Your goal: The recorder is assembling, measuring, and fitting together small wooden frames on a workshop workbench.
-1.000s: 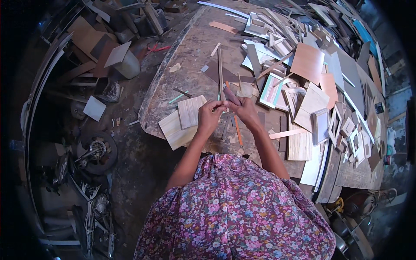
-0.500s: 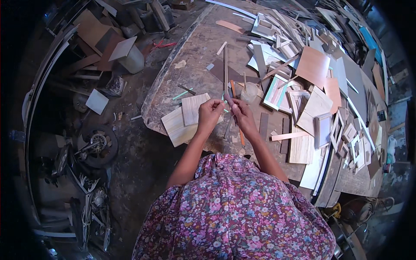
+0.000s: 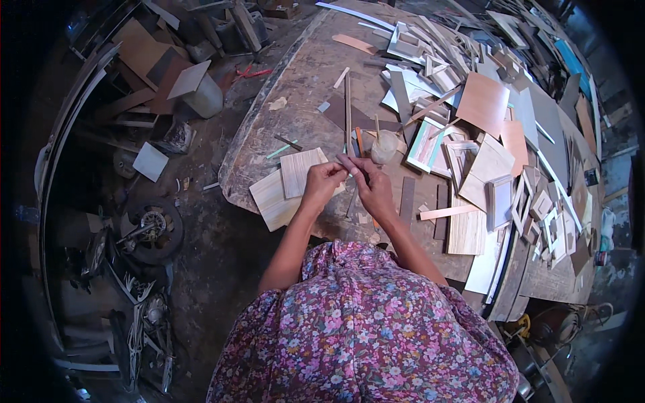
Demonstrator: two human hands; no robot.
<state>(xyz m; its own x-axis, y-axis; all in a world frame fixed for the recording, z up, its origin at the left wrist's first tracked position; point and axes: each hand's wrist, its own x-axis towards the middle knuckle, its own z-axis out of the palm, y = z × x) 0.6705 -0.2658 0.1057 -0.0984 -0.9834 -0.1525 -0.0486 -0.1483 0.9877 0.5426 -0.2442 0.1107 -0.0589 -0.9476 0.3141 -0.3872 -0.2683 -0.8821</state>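
Observation:
My left hand [image 3: 324,183] is held over the near-left part of the workbench, its fingers pinched together. What they hold, if anything, is too small to make out. Close beside it, my right hand [image 3: 375,191] grips a short brownish stick-like piece [image 3: 346,162] whose end points up and left, towards the left fingertips. The fingertips of both hands almost meet. Under and beside the left hand lie two light wood-grain panels [image 3: 272,197], one overlapping the other. A long thin wooden strip [image 3: 348,107] lies beyond the hands, and a cloudy plastic container [image 3: 385,146] with a stick in it stands past the right hand.
The worn wooden workbench [image 3: 269,134] carries a heap of frames, offcuts and panels on the right, including a copper-brown sheet [image 3: 482,104] and a green-edged frame [image 3: 424,144]. A thin green strip [image 3: 282,149] lies at left. On the floor are a wheel [image 3: 152,228] and a bucket [image 3: 201,94].
The brownish piece has tilted left and come nearer the left fingertips. My right hand has dropped slightly towards me, and the two hands are closer together.

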